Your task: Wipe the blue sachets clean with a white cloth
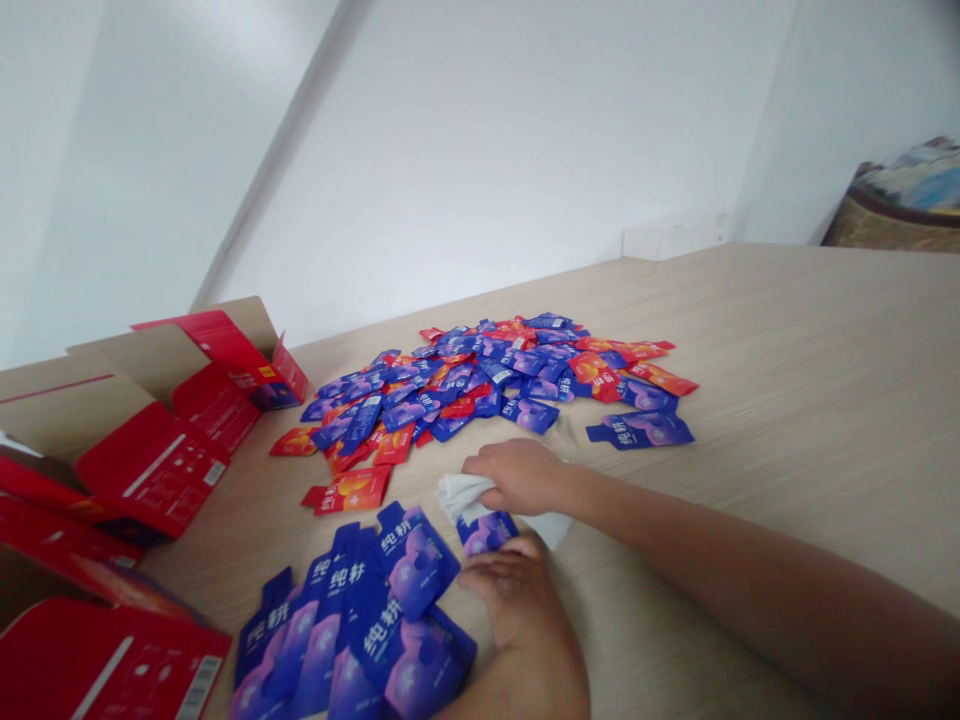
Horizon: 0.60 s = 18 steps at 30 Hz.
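My left hand [517, 590] is closed on the near end of a blue-purple pouch [487, 533] just above the wooden table. A white cloth [459, 492] is pinched in my right hand [521, 478] and lies over the far end of that pouch, hiding its top. Left of my hands, several blue pouches [405, 640] with white lettering overlap in a fanned group. Beyond them spreads a big heap of blue and red-orange pouches [487, 370]. One loose blue pouch [645, 430] lies right of the heap, and a red pouch [352, 490] sits at its near left edge.
Open red cardboard boxes [161, 470] with brown insides stand along the left side of the table [787, 400]. A white wall rises behind the table, with a small white box [660, 240] against it. At the far right is a brown object [885, 220] with cloth-like material on top.
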Available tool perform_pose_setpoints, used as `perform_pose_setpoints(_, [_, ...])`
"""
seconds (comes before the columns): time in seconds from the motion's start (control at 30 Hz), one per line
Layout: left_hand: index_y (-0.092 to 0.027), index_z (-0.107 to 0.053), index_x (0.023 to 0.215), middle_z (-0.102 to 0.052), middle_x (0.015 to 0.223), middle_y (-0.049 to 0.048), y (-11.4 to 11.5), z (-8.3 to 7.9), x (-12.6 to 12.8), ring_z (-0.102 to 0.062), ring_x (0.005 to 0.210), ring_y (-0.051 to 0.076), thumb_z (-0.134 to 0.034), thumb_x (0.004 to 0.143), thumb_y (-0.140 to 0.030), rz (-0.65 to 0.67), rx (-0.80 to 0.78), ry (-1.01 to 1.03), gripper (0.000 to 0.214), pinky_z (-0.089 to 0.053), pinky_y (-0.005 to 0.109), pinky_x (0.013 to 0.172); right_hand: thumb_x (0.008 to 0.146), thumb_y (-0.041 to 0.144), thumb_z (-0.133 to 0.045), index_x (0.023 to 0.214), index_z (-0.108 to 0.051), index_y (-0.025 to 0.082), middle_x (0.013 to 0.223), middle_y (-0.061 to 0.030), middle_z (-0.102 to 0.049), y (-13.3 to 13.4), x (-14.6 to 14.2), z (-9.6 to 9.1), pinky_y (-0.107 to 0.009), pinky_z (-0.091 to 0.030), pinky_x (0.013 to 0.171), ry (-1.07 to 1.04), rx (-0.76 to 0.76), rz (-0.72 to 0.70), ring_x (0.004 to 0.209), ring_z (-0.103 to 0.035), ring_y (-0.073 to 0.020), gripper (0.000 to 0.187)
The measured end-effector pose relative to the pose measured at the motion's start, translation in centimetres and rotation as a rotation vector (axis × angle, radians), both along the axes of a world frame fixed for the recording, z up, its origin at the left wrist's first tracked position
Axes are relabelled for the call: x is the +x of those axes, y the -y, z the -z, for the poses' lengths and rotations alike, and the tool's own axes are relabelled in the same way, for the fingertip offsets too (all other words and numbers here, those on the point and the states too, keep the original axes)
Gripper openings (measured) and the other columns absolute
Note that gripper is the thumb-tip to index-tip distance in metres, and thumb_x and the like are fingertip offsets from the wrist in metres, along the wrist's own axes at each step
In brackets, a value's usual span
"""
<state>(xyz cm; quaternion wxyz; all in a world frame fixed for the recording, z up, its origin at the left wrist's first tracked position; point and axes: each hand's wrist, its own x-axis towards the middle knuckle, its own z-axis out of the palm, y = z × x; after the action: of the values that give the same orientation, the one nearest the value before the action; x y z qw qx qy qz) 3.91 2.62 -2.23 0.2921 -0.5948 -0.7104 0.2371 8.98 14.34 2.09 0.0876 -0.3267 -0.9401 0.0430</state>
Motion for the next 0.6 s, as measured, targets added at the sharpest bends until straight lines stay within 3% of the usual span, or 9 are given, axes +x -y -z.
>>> perform_pose_setpoints(0.17, [-0.006,-0.065,0.097,-0.068,0.091,0.0252,-0.2,0.3,0.0,-0.066,0.080,0.031,-0.033,0.077,0.003,-0.007,0.014,0.018,0.039,-0.048,0.043,0.071,0.079,0.044,-0.047,0.100,-0.058,0.025,0.088,-0.0052,-0.065,1.4,-1.2,0.3,-0.028,-0.040,0.057,0.069,-0.056,-0.189,0.076,-0.061,-0.0213,0.030])
perform_pose_setpoints(0.47, [-0.007,-0.063,0.097,-0.067,0.095,0.0258,-0.5,2.4,0.1,-0.065,0.084,0.032,-0.037,0.081,-0.003,-0.054,0.012,0.036,0.030,-0.045,0.049,0.075,0.077,0.038,-0.051,0.107,-0.056,0.024,0.093,-0.0074,-0.065,-1.0,0.1,1.5,-0.030,-0.041,0.061,0.040,0.013,0.094,0.084,-0.061,-0.0246,0.033])
perform_pose_setpoints(0.6, [-0.007,-0.063,0.097,-0.067,0.093,0.0265,-0.4,2.3,0.1,-0.065,0.084,0.033,-0.038,0.080,-0.002,-0.035,0.044,0.000,0.030,-0.044,0.049,0.075,0.077,0.037,-0.051,0.104,-0.055,0.024,0.094,-0.0064,-0.064,-0.6,0.2,0.6,-0.030,-0.041,0.062,-0.011,0.038,0.074,0.085,-0.060,-0.0235,0.030])
